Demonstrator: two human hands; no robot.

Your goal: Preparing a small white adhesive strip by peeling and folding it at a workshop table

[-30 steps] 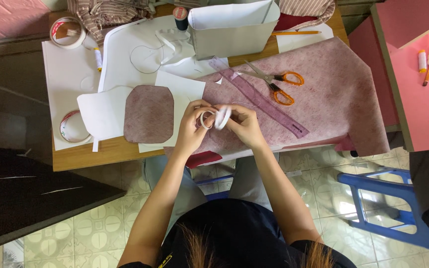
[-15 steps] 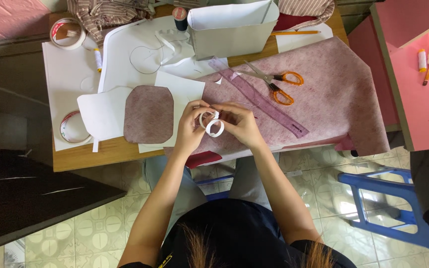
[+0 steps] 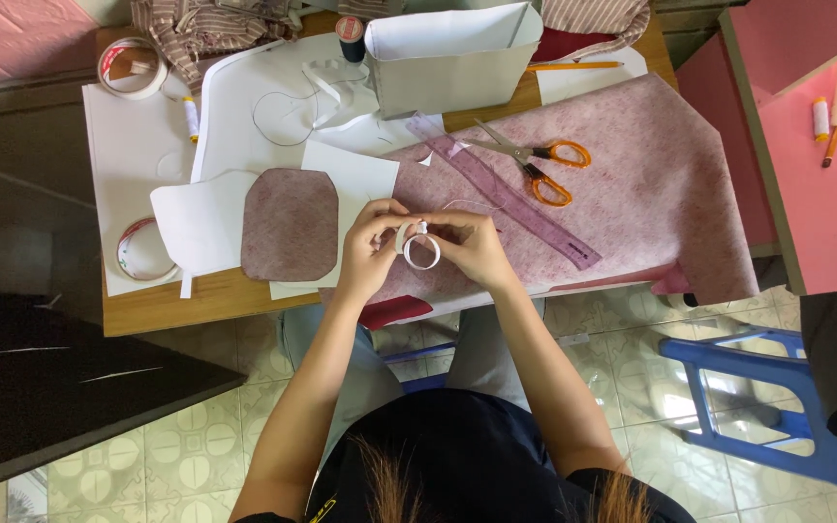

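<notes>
Both your hands meet over the near edge of the wooden bench (image 3: 162,305), above the pink patterned fabric sheet (image 3: 651,184). Your left hand (image 3: 368,247) and right hand (image 3: 472,247) pinch a small white roll of tape (image 3: 420,250) between them, fingers closed narrow on its ring and loose end. Keep the roll steady with the left, peel slow with the right so the strip stays flat. Orange-handled scissors (image 3: 535,165) lie near, beside the clear purple ruler (image 3: 506,194)
</notes>
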